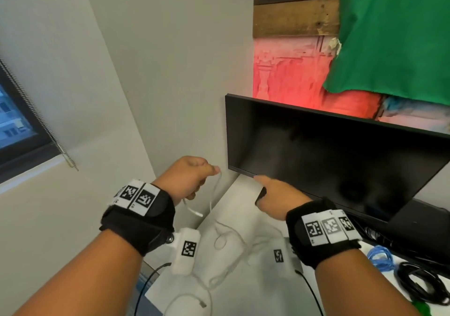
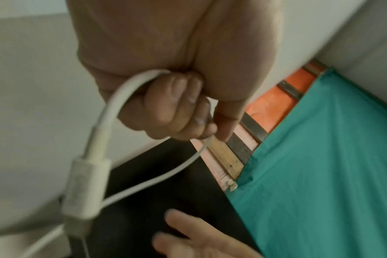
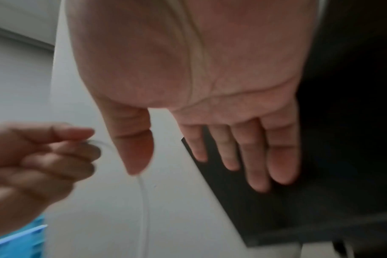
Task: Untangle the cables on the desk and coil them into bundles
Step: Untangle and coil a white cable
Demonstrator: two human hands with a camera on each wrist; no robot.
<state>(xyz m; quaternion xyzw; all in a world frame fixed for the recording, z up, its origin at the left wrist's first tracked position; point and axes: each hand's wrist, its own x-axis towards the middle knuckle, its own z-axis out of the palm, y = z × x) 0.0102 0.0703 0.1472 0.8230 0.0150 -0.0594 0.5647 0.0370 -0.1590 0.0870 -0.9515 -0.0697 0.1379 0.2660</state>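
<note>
My left hand [image 1: 194,177] is raised above the desk's far left and grips a thin white cable [image 1: 214,191] in curled fingers. In the left wrist view the white cable [image 2: 121,97] loops out of the fist, with its plug [image 2: 86,188] hanging below. The rest of the white cable [image 1: 229,250] trails in loose loops over the white desk [image 1: 243,198]. My right hand [image 1: 275,194] hovers beside it with straight fingers [image 3: 256,157] and holds nothing, just in front of the monitor's lower left corner. A blue cable [image 1: 379,257] and a black cable bundle [image 1: 423,284] lie at the right.
A dark monitor [image 1: 336,155] stands at the back right, close to my right hand. The wall [image 1: 170,72] runs just behind the left hand. A green cloth [image 1: 394,33] hangs above the monitor. A window [image 1: 14,120] is at the far left.
</note>
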